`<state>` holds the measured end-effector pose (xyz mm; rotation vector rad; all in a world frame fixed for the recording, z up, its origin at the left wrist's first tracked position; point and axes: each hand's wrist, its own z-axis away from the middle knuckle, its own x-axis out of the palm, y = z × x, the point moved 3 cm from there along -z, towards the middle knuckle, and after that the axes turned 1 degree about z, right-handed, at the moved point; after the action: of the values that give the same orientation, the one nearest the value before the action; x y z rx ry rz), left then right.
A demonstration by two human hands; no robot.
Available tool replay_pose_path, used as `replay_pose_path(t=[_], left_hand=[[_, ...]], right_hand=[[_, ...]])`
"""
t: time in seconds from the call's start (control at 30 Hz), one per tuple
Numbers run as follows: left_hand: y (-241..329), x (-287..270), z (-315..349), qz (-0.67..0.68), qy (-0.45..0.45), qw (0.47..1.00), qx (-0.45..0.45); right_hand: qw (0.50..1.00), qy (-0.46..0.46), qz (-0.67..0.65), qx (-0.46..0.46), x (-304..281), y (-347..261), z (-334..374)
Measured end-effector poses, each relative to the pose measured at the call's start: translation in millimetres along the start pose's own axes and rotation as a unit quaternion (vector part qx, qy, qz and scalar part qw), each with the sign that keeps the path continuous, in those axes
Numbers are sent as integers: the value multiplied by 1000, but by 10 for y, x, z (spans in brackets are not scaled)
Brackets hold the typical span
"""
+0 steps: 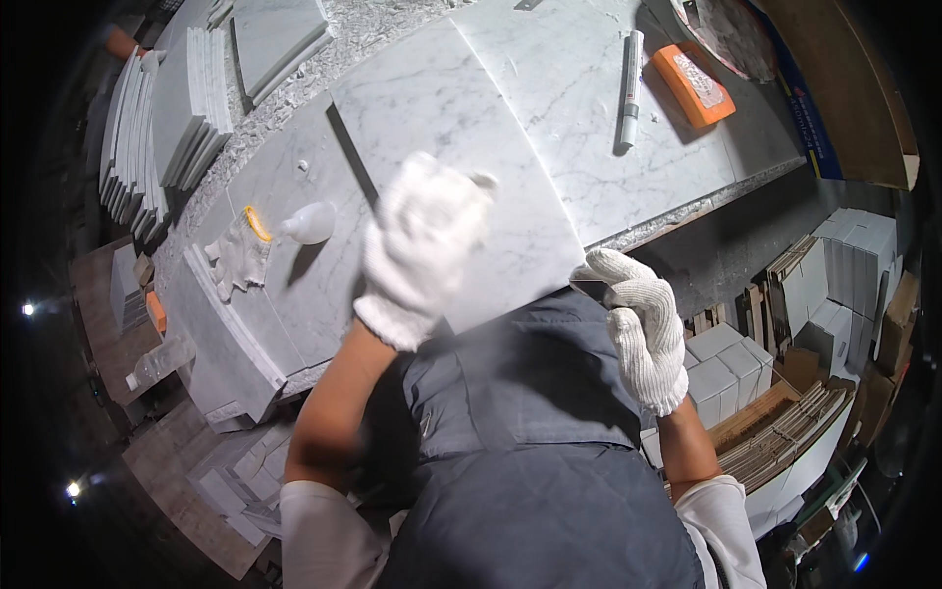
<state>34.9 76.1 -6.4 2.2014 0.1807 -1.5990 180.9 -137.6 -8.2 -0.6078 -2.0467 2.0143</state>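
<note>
A pale grey-veined marble tile (520, 236) lies at an angle on the worktop, its near edge close to my apron. Over its left part is my left hand (417, 240) in a white knitted glove, blurred by motion. Its fingers look curled in; anything inside them is hidden. My right hand (643, 324), gloved alike, has its fingers bent at the tile's near right corner and seems to grip it. A small dark patch shows under those fingertips, too unclear to name. To the left lie a translucent squeeze bottle (309, 224) and a crumpled whitish rag (238, 260) with an orange-yellow edge.
Farther right lie a marker pen (631, 93) and an orange block (693, 84), near a round container (726, 34). Stacked tiles (191, 108) stand far left among rubble. White boxes (731, 368) and cardboard are at the lower right. Another person's hand (123, 41) shows far left.
</note>
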Motion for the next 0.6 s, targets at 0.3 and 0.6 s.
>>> replay_pose_path(t=[0.3,0.6], left_hand=[[71,-56,23,-15,-22,996,82],[-28,13,-191,-19,61,993,95]], right_hand=[[999,17,25,17,-66,-29,-51],[997,67,23,16,-118,53,-51]])
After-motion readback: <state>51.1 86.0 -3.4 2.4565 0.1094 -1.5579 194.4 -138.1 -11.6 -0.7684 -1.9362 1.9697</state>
